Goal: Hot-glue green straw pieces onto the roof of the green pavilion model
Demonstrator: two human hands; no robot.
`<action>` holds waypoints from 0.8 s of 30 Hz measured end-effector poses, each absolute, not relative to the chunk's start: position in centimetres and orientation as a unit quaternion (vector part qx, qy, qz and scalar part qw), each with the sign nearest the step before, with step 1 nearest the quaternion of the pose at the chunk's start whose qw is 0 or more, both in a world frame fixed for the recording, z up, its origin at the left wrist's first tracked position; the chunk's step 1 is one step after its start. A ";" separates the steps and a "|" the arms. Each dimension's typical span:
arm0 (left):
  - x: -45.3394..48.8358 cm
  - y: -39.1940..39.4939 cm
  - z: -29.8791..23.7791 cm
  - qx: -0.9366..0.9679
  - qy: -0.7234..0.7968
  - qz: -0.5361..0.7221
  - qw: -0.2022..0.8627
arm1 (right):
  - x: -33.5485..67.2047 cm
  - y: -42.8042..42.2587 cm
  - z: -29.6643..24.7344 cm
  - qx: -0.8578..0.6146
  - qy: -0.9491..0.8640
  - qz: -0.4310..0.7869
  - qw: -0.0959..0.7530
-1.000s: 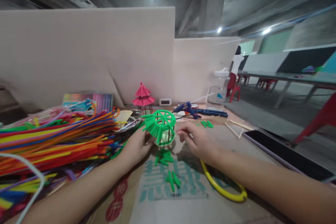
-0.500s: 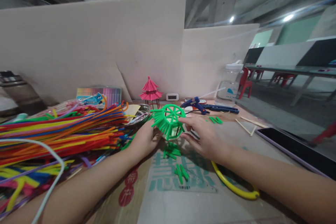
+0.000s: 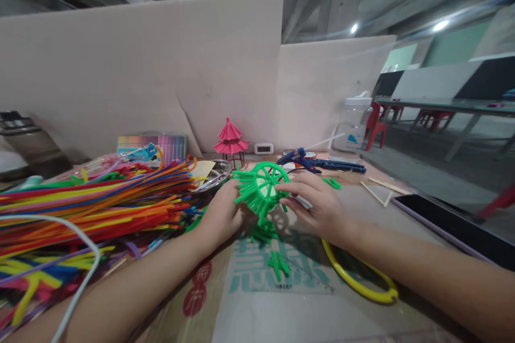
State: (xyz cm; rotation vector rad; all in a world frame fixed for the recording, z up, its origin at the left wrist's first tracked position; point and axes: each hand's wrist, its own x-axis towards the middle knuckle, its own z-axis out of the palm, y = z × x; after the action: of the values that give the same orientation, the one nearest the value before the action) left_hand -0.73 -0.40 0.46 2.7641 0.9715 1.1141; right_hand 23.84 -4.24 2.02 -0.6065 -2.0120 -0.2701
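Above the table, a green wheel-shaped frame of pipe cleaners (image 3: 267, 179) has spokes inside its ring and a fringe of short pieces along its left and lower sides. My left hand (image 3: 222, 211) grips it from the left and below, the fingertips partly hidden behind the fringe. At the ring's right edge, my right hand (image 3: 316, 203) pinches with thumb and index finger. Short cut green pipe-cleaner pieces (image 3: 278, 265) lie below on the printed sheet (image 3: 257, 311), and a couple more green pieces (image 3: 332, 183) lie beyond my right hand.
Many long coloured pipe cleaners (image 3: 100, 203) heap up at left. Behind stand a pink pagoda model (image 3: 230, 139), a small clock (image 3: 264, 148), a blue glue gun (image 3: 298, 157) and a plastic jug (image 3: 351, 128). A yellow ring (image 3: 362, 290) and a phone (image 3: 454, 228) are at right.
The green frame has shifted slightly right and turned, so its spoked ring shows more to the right and its fringe hangs lower. My right hand has moved a little right and up with it.
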 end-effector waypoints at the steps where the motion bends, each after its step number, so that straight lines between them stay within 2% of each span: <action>1: -0.7 -0.4 0.4 0.881 0.311 0.356 0.000 | 23.8 -4.3 2.0 -0.248 -0.829 -0.117 0.487; 9: -0.8 -0.4 0.2 0.873 0.332 0.356 -0.003 | 23.0 -5.1 2.5 -0.271 -0.836 -0.107 0.466; 13: -0.7 -0.4 0.4 0.877 0.321 0.358 0.009 | 22.6 -5.7 3.1 -0.282 -0.827 -0.052 0.484; 20: -0.6 0.1 0.1 0.844 0.382 0.356 0.119 | 24.4 -4.6 5.3 -0.403 -0.721 0.057 0.561; 24: -0.7 0.4 -0.5 0.823 0.406 0.368 0.148 | 27.5 -1.5 5.6 -0.486 -0.687 0.037 0.539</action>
State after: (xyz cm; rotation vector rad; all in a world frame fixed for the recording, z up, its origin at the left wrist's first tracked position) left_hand -0.67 0.37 -0.47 2.3675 1.1679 1.0597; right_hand 27.54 -1.48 5.65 -1.1554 -1.6341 0.0869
